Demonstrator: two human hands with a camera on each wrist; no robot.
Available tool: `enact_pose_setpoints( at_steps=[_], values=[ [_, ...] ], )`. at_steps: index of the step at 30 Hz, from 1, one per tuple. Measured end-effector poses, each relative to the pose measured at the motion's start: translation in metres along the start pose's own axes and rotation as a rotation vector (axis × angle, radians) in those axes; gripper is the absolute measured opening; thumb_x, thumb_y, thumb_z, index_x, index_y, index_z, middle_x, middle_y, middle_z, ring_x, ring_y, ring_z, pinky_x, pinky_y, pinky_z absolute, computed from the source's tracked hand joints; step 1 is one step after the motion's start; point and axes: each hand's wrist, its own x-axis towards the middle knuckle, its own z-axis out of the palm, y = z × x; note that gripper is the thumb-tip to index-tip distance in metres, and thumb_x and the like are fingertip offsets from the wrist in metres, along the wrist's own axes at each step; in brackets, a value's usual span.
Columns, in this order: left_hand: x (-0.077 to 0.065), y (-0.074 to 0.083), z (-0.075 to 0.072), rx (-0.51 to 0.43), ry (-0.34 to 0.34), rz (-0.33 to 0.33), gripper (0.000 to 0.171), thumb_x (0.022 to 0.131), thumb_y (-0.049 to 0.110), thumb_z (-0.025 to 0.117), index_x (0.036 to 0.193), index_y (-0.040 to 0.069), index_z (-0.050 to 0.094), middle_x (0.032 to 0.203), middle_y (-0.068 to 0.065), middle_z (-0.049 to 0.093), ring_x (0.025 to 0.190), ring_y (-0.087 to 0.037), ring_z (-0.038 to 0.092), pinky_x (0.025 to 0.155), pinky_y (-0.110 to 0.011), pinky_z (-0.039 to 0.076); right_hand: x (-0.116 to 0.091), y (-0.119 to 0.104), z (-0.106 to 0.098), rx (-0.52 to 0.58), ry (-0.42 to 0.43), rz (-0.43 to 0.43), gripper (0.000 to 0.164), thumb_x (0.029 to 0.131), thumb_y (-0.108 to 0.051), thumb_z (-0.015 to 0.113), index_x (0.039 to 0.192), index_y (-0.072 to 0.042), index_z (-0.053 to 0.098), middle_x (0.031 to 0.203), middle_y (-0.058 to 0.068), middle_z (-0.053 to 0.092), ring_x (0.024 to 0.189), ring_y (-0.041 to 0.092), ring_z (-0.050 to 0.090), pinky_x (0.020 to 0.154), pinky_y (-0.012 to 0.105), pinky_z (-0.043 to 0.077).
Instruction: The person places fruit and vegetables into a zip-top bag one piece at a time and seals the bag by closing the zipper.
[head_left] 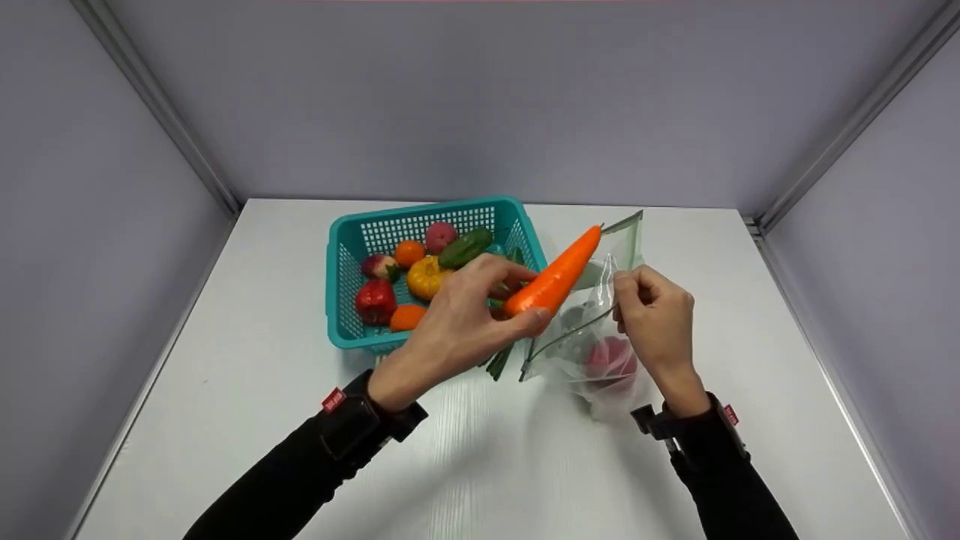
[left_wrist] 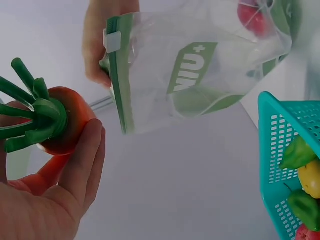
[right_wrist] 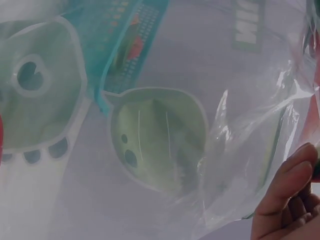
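Note:
My left hand [head_left: 457, 319] grips an orange carrot [head_left: 559, 277] near its thick end, with the tip slanting up and to the right. In the left wrist view, green stems [left_wrist: 37, 112] stick out of the carrot's top. My right hand [head_left: 658, 322] pinches the edge of a clear zip bag [left_wrist: 150, 70] with green print. The bag's mouth stands apart, and the carrot is over it in the head view. A round reddish thing [head_left: 611, 361] lies inside the bag; its kind is blurred by the plastic.
Left of the bag, a teal basket [head_left: 427, 213] stands on the white table [head_left: 247, 375]. In it lie a cucumber [head_left: 466, 247], a yellow pumpkin [head_left: 427, 278], a red bell pepper [head_left: 375, 301] and several other fruits and vegetables. Grey panels [head_left: 480, 105] enclose the table.

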Motion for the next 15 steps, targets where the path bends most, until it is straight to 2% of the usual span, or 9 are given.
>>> enact_pose_setpoints(
  at_steps=[9,15],
  values=[
    [0.006,0.004,0.008,0.254,-0.070,-0.083,0.037,0.092,0.039,0.077,0.118,0.013,0.072,0.102,-0.001,0.058,0.090,-0.016,0.056,0.073,-0.032,0.048,-0.002,0.000,0.005,0.001,-0.015,-0.005,0.036,0.102,-0.012,0.062,0.067,-0.003,0.060,0.052,-0.001,0.055,0.040,0.009,0.050,0.040,0.020,0.041],
    [0.016,0.004,0.015,0.266,-0.061,-0.054,0.039,0.093,0.036,0.077,0.119,0.008,0.069,0.101,-0.006,0.057,0.088,-0.020,0.054,0.074,-0.031,0.048,-0.001,-0.003,0.008,0.010,-0.050,-0.044,0.034,0.100,-0.010,0.063,0.067,-0.003,0.060,0.052,0.000,0.054,0.041,0.006,0.049,0.040,0.018,0.041]
  ],
)
